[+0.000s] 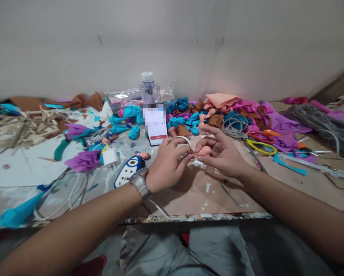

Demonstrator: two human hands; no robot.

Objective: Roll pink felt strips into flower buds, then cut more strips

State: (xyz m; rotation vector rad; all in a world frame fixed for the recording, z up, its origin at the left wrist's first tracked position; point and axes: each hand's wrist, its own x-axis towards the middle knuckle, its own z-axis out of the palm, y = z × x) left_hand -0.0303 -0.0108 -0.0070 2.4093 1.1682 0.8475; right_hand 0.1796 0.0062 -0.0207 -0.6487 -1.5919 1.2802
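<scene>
Between my two hands, above the middle of the table, is a small peach piece of crepe paper (204,151), gathered narrow at its left end. My left hand (172,159), with a metal watch on its wrist, pinches that narrow end between thumb and forefinger. From the other side, my right hand (220,151) closes thumb and forefinger on the fuller part of the paper, its other fingers curled loosely above. Just behind my left hand a phone (155,128) leans upright against a clear bottle (149,90).
A blue-and-white power strip (128,168) lies left of my left hand, with a white charger (110,157) beyond. Twisted crepe paper bundles (193,122) heap along the wall. Yellow-handled scissors (260,147), a glue gun (318,165) and grey string (312,119) lie right; wood sticks (30,124) lie left.
</scene>
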